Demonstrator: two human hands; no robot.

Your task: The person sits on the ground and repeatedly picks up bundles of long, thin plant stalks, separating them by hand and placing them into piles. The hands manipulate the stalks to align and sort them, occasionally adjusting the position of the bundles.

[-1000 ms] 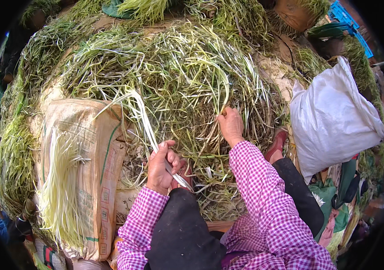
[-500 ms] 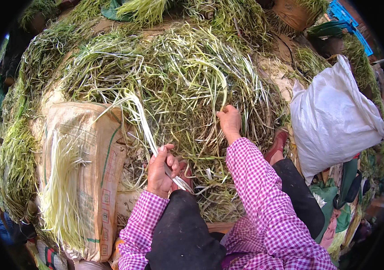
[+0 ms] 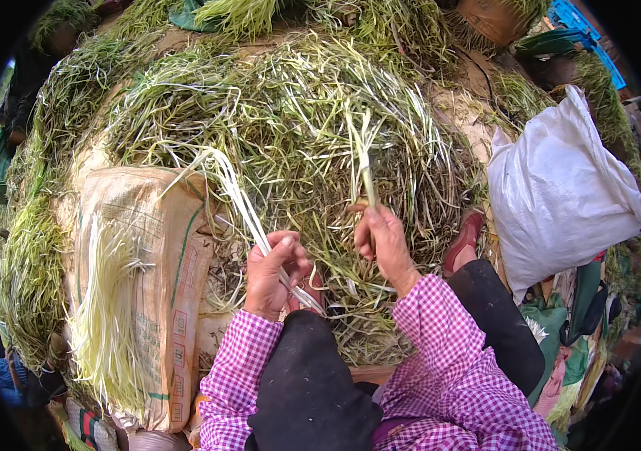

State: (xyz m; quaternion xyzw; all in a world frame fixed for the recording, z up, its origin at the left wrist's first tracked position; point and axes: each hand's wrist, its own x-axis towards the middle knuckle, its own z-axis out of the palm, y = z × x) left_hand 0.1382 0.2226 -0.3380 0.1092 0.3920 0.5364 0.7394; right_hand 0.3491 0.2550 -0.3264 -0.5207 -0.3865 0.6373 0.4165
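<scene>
My left hand (image 3: 275,276) is closed around a small bunch of long white stalks (image 3: 241,197), whose limp ends bend over toward the upper left. To its right, my right hand (image 3: 385,242) pinches the lower end of a pale green stalk (image 3: 365,171) that stands upright with its top splayed. Both hands are over a broad heap of tangled green and white stalks (image 3: 290,128). At the left, pale yellow-white stalks (image 3: 106,323) lie in a bundle on a tan woven sack (image 3: 177,263).
A full white woven sack (image 3: 561,195) stands at the right. Dark trouser legs and red shoes (image 3: 465,239) frame the near side of the heap. More greens (image 3: 31,278) pile up at the left, and a blue plastic crate (image 3: 598,52) shows at the far right.
My right hand has come nearer and turned, and the stalk in it now points upward instead of curving over the heap. My left hand has barely shifted.
</scene>
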